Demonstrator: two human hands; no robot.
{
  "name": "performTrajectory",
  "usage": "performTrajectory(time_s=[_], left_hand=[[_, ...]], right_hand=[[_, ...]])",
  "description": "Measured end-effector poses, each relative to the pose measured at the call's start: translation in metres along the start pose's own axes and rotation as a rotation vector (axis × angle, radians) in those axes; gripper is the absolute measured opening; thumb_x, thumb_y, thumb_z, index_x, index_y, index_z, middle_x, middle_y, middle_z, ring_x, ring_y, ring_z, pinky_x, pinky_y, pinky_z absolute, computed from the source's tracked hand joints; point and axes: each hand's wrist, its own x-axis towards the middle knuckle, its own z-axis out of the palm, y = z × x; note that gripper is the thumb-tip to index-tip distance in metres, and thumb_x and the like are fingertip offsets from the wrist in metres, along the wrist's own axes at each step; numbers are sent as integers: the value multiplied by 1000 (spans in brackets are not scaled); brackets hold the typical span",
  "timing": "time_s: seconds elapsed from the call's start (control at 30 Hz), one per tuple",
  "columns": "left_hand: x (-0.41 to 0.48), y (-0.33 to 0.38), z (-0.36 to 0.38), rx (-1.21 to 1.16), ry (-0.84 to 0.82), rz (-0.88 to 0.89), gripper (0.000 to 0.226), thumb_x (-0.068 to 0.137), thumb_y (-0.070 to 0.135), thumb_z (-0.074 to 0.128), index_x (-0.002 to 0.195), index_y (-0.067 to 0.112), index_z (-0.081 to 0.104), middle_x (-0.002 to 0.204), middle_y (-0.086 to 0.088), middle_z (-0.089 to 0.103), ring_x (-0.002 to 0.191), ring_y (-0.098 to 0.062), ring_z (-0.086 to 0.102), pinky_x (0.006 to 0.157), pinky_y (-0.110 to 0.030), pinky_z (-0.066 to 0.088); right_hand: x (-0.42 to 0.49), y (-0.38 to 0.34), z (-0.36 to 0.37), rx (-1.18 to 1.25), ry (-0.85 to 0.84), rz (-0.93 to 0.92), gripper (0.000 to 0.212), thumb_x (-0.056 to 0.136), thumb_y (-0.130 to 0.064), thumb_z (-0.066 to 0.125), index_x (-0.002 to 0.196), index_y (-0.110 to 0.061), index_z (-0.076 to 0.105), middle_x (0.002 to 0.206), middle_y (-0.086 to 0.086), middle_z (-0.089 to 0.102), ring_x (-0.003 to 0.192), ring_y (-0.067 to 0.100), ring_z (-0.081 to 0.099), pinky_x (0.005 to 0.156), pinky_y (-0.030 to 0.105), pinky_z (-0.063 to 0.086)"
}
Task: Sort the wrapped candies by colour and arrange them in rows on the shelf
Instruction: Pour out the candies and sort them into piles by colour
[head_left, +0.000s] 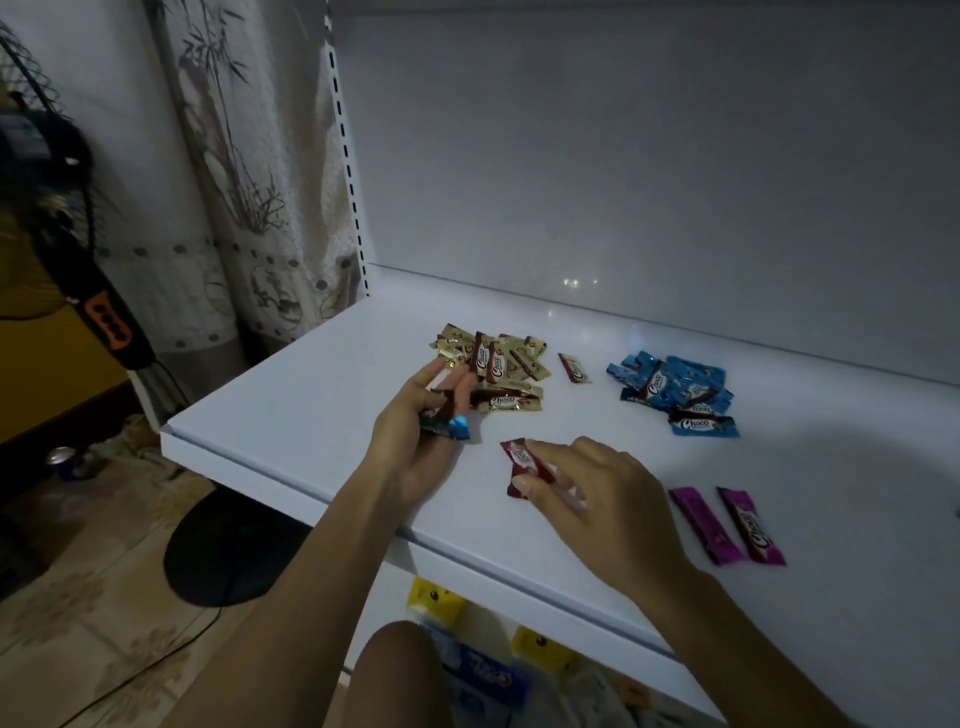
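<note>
Judging by the white shelf (311, 405), roughly midway through the colour sort, with hardly any rows begun.

Already gathered into loose, overlapping heaps: gold candies (524, 364) at the back left and blue candies (680, 384) at the back right, well apart from each other. Lying alone between those 2 heaps, nearer the gold: 1 gold-and-red candy (574, 368). Laid side by side near the front edge on the right, close but not touching: 2 purple candies (698, 525), the nearest thing to a row so far.

Probably left to do: emptying both hands onto matching groups, then straightening every heap into rows.

Gripping with the left hand (410, 441): fingers partly curled round a small bunch of candies (434, 418), with 1 blue candy (456, 428) poking out at the lower end and the others too hidden to name by colour. Fingertips reaching to the near edge of the gold heap.

Pinching with the right hand (597, 493): thumb and fingertips closed narrowly on 1 dark red candy (519, 460), low over the shelf between the left hand and the purple pair. Resting on the surface or lifted just off it: cannot tell. No red group visible anywhere, so likely the first of a new one.
</note>
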Motion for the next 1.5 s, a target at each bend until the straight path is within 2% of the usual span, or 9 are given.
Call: performTrajectory(time_s=[0.17,0.37,0.57,0.77,0.93,1.07,1.23,1.37,1.5], left_hand=[[-19,-15,23,-2,-212,-55,46,89,-11,26,122,4,55,116,-17,68,107,-26,66,85,-33,56],[-27,-18,35,158,-346,-2,50,92,-5,28,133,12,50,129,-7,62,116,-25,61,95,-35,51],[-22,-18,32,149,-260,-7,53,94,-8,32,141,14,42,126,-19,62,114,-28,63,103,-40,44],[-13,-24,37,333,-203,61,51,97,-5,41,145,9,33,126,-18,61,97,-22,70,81,-32,59],[-17,-51,55,597,-251,109,26,98,9,47,121,11,59,113,0,71,97,-17,69,56,-22,56],[-17,-76,72,624,-207,115,23,101,8,39,111,15,60,100,0,72,78,-9,69,51,-19,52],[-11,-120,85,834,-115,114,26,104,23,36,104,14,60,72,3,60,53,-9,42,42,-16,29],[-8,-152,79,1056,-84,373,21,101,28,42,94,13,55,69,2,62,57,-2,52,56,-23,37],[-11,-159,75,1136,-162,434,19,99,30,47,85,19,52,63,8,67,57,3,56,60,-28,40]], right_hand=[[23,-10,1,78,23,-25,48,85,-44,59,124,-17,60,108,-5,63,80,-5,51,69,0,36],[28,-15,4,140,11,-85,34,89,-36,51,113,-16,65,107,-3,64,86,7,62,71,20,53],[23,-8,-3,21,154,-135,29,94,-25,51,110,-11,69,98,2,66,78,11,63,66,13,48],[14,17,-21,-35,236,-25,29,93,-25,50,101,-7,71,94,5,69,75,14,65,63,22,54],[13,26,-36,63,240,133,33,92,-27,49,106,-7,71,89,4,74,66,15,67,58,28,56],[7,35,-58,62,207,313,30,90,-28,50,105,-16,73,83,0,74,65,14,67,60,33,55],[6,73,-88,57,211,534,23,95,-19,54,111,-18,70,63,-6,65,52,-1,60,58,12,46],[10,103,-97,-66,131,574,23,92,-23,57,109,-22,71,89,0,74,70,14,68,66,35,56],[29,122,-87,-232,321,400,20,89,-18,62,105,-16,73,87,5,74,71,23,68,59,30,54]])
